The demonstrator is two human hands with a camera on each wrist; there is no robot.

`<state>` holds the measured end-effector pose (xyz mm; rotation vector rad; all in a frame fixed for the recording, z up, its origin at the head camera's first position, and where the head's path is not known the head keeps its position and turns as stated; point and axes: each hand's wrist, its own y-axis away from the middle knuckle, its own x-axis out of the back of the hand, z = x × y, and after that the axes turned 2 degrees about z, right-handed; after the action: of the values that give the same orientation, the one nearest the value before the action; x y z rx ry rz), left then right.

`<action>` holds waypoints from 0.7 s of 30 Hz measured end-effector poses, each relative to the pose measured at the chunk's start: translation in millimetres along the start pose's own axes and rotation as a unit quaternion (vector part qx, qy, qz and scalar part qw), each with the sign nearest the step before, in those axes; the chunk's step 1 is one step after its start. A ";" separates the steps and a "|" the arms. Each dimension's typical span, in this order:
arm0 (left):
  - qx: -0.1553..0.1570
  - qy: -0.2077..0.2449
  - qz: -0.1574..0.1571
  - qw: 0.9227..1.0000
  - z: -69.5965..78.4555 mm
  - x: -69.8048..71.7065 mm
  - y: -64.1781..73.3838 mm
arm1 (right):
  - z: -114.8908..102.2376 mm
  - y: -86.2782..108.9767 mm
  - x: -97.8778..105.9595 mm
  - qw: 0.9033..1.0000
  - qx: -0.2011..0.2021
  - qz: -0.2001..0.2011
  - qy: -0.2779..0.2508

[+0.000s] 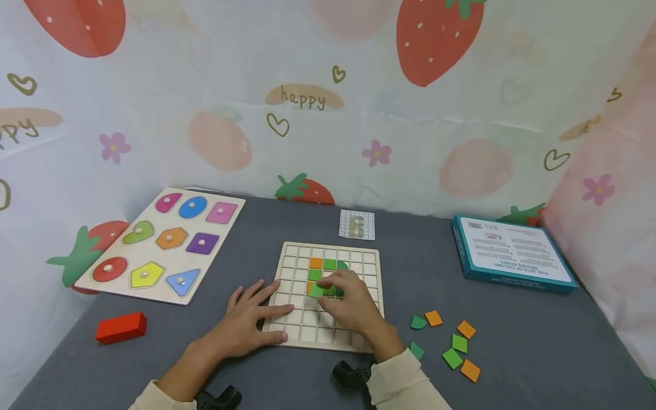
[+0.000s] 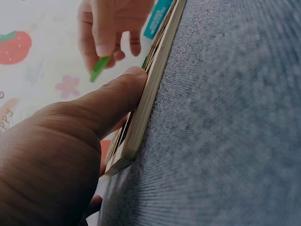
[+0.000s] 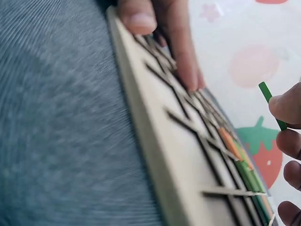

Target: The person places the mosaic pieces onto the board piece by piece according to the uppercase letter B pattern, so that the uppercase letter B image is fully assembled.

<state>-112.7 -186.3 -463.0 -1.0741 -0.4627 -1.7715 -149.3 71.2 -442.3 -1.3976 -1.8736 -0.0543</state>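
Observation:
A wooden grid board (image 1: 309, 332) lies in the middle of the table. My left hand (image 1: 246, 322) rests along its left side with fingers spread, the thumb at the front edge. Between thumb and fingers, my right hand (image 1: 353, 302) pinches a green square tile (image 1: 315, 291) above the grid. The left wrist view shows that tile (image 2: 99, 69) raised off the board, tilted. Set in the grid are orange tiles (image 1: 316, 263), green tiles (image 1: 330, 264) and a rounded dark green piece (image 1: 342, 265); the right hand covers part of this group.
Loose orange (image 1: 433, 318) and green tiles (image 1: 459, 343) lie right of the board. Behind it is a small pattern card (image 1: 365, 225). A knobbed shape puzzle (image 1: 148, 279) and red block (image 1: 121, 328) are at left, a teal box (image 1: 512, 250) at right.

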 end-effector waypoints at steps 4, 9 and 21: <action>0.001 -0.003 0.000 1.000 0.0 0.0 -0.4 | 1.1 0.6 -4.0 1.000 -0.007 -0.009 0.017; 0.002 -0.007 -0.001 1.000 0.0 -0.7 -0.2 | 1.2 1.9 -7.1 0.999 -0.013 -0.016 0.030; -0.003 -0.004 0.009 1.000 0.8 -0.9 0.1 | 5.1 3.1 -14.1 0.994 0.003 -0.024 0.106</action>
<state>-112.1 -185.3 -463.4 -1.0856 -0.4518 -1.7552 -148.3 63.6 -455.6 -1.2887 -1.7289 -0.2121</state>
